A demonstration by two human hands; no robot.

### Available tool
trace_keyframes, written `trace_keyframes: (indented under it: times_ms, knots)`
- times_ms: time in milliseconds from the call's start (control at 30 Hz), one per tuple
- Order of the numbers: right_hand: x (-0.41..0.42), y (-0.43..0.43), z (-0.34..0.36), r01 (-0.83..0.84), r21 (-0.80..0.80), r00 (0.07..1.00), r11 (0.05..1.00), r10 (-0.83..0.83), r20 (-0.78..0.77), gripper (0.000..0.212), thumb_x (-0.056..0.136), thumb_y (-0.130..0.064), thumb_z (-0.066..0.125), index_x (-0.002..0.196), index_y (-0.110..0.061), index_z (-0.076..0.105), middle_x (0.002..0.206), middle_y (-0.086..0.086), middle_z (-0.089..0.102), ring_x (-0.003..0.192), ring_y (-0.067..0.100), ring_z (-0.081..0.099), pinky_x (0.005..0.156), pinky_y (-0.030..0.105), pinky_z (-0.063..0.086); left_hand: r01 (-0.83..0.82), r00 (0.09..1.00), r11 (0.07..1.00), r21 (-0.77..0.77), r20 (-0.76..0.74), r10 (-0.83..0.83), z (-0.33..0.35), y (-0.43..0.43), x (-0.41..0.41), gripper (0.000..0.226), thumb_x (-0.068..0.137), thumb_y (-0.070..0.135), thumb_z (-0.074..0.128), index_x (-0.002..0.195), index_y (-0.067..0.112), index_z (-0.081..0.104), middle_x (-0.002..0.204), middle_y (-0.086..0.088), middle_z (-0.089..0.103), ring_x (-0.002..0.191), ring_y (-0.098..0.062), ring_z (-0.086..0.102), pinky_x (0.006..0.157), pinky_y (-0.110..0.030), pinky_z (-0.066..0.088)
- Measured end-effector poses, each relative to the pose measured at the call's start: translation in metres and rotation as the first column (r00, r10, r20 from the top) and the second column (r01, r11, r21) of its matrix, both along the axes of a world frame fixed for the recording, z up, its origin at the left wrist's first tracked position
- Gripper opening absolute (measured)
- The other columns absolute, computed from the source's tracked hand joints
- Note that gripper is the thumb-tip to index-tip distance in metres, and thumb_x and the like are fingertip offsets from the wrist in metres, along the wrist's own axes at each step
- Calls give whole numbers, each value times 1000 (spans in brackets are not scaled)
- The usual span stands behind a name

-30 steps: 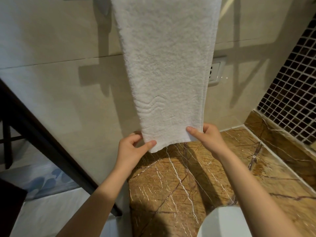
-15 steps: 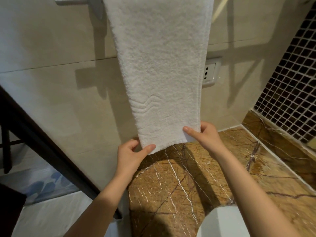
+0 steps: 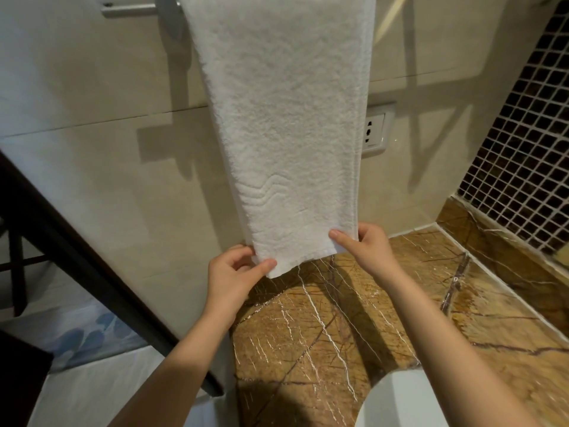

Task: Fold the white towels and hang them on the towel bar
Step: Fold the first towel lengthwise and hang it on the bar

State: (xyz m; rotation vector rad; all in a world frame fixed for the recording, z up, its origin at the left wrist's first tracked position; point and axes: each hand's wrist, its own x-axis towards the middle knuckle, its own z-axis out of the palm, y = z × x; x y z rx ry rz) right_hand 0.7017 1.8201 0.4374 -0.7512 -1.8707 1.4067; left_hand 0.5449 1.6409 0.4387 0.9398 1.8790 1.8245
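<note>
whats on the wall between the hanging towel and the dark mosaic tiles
A white wall socket sits between the towel and the mosaic tiles, right beside the towel's edge; the rest is bare beige wall. The head view shows it.

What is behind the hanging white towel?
Behind the white towel are beige wall tile and a wall socket with its left edge covered. The stretch of towel bar under the towel is hidden.

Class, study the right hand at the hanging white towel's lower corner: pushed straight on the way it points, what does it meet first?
The right hand pinches the white terry towel; pushed on, it would likely carry that corner into the beige tiled wall behind, though the gap is unclear.
</note>
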Motion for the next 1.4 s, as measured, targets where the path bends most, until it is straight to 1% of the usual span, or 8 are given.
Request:
trace_keyframes:
  times_ms: [167, 267, 467, 700, 967, 1067, 1233, 1400]
  knots:
    - [-6, -13, -6, 151, -54, 987, 987, -154, -48, 5, 83, -23, 70, 84, -23, 66, 82, -9, 70, 68, -1, 65, 57, 14, 52, -33, 995, 999, -8, 96, 34, 0, 0, 5, 32, 70, -10, 75, 92, 13, 67, 87, 1, 71, 72, -1, 69, 68, -12, 53]
    - [-15, -36, -25, 300, -292, 945, 908, -324, -39, 38, 78, -20, 75, 106, -19, 49, 100, -6, 61, 82, 5, 60, 61, 14, 52, -38, 994, 999, 11, 103, 37, 1, 1, 6, 35, 72, -14, 71, 89, 16, 62, 88, 0, 70, 73, -3, 69, 68, -13, 53]
    - [-46, -90, -50, -17, -595, 990, 803, -69, -121, 74, 66, -38, 79, 126, -4, 54, 111, 7, 69, 102, 20, 66, 93, 35, 52, -44, 989, 998, 38, 144, 38, 2, 3, 3, 45, 71, -22, 67, 91, 11, 43, 81, -12, 64, 66, -6, 67, 62, -16, 54]
    - [-72, -96, -36, -282, -713, 931, 642, 4, -364, 24, 75, -16, 75, 95, -10, 62, 88, 3, 73, 87, 17, 67, 82, 28, 53, -73, 997, 997, -29, -13, 73, -1, 0, -5, 49, 64, -18, 75, 93, 12, 47, 87, -9, 62, 78, -9, 61, 73, -12, 48]
    - [-79, -108, -32, -294, -752, 932, 590, 3, -363, 15, 87, -8, 64, 101, -4, 63, 98, 9, 70, 88, 16, 67, 91, 27, 53, -49, 972, 990, -132, -234, 17, 10, -11, -6, 32, 69, -11, 73, 84, 13, 59, 83, 2, 63, 80, -10, 59, 79, -18, 47]
    - [-77, -109, -28, -270, -745, 938, 610, -8, -347, 22, 85, -12, 67, 104, -2, 62, 92, 7, 73, 83, 14, 71, 75, 20, 56, -91, 897, 988, -125, -441, 27, 30, -22, -15, 35, 72, -9, 68, 90, 21, 64, 92, 1, 66, 88, -18, 61, 84, -37, 51]
    - [-73, -110, -31, -234, -728, 941, 644, -39, -336, 20, 81, -13, 70, 98, -6, 62, 89, 4, 75, 82, 13, 71, 73, 20, 56, -95, 740, 986, 139, -652, 164, 107, -35, -31, 44, 76, 10, 59, 97, 49, 56, 97, 19, 60, 85, -5, 59, 80, -19, 48]
    - [-77, -110, -39, -191, -704, 944, 684, -67, -322, 13, 81, -9, 69, 93, -7, 64, 84, 4, 75, 77, 13, 72, 69, 19, 55, 1, 475, 932, 361, -821, 317, 195, -29, -39, 45, 85, 10, 59, 106, 48, 49, 103, 18, 56, 94, -12, 58, 84, -26, 47]
